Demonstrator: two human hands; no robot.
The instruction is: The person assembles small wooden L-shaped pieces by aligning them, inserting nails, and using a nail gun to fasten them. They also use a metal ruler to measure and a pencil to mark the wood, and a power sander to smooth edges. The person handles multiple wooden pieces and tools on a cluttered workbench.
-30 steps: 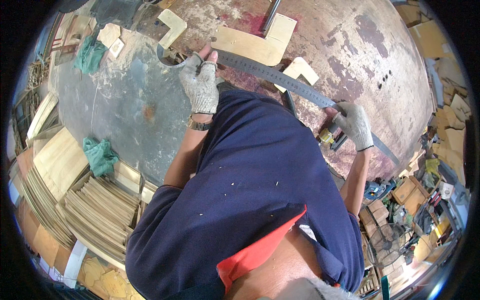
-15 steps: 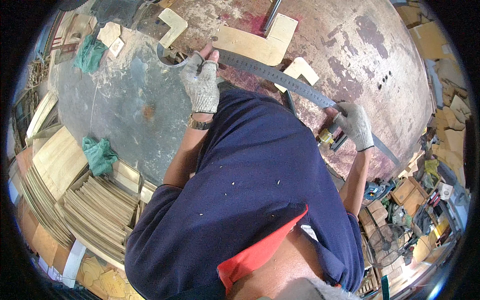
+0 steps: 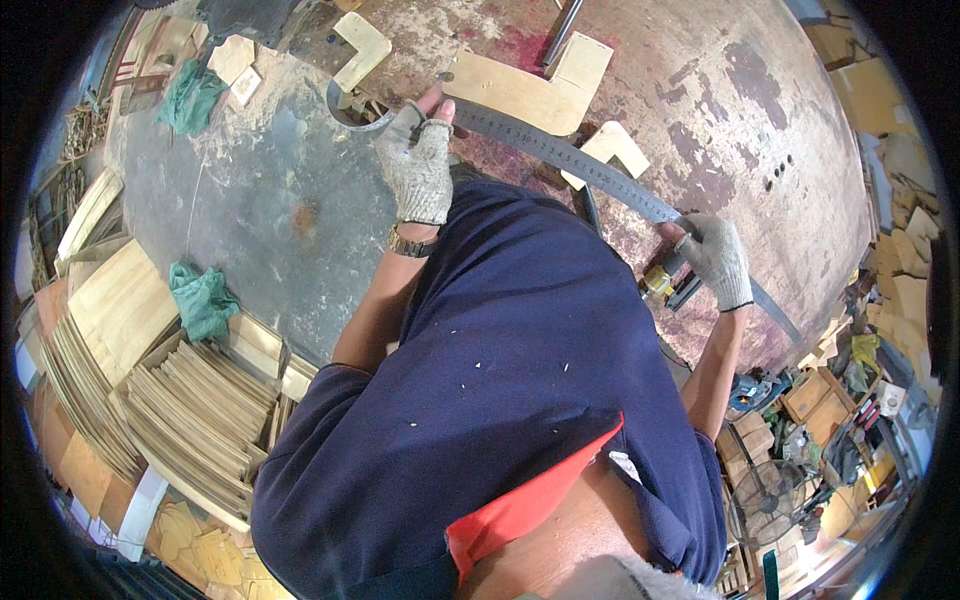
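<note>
A long steel ruler point(image 3: 570, 157) stretches between my two gloved hands, just above the worn tabletop. My left hand point(image 3: 418, 165), in a grey knit glove with bare fingertips, pinches its left end. My right hand point(image 3: 716, 258), gloved alike, is closed round the ruler farther right, and the right end sticks out beyond it. Along the ruler's far side lies a large L-shaped plywood piece point(image 3: 565, 98). A smaller angled piece point(image 3: 614, 150) sits partly under or behind the ruler; I cannot tell which. Another angled piece point(image 3: 362, 55) rests beyond my left hand.
A dark metal rod point(image 3: 565, 30) lies by the large piece. Near my right hand is a yellow-and-black tool point(image 3: 660, 280). Green cloths point(image 3: 193, 98) lie at the left. Stacked thin boards point(image 3: 195, 415) stand lower left; a fan point(image 3: 768, 495) and clutter fill the lower right.
The whole view has shifted slightly, so the tabletop things appear a little farther right. Both hands keep their hold on the ruler, with little visible movement.
</note>
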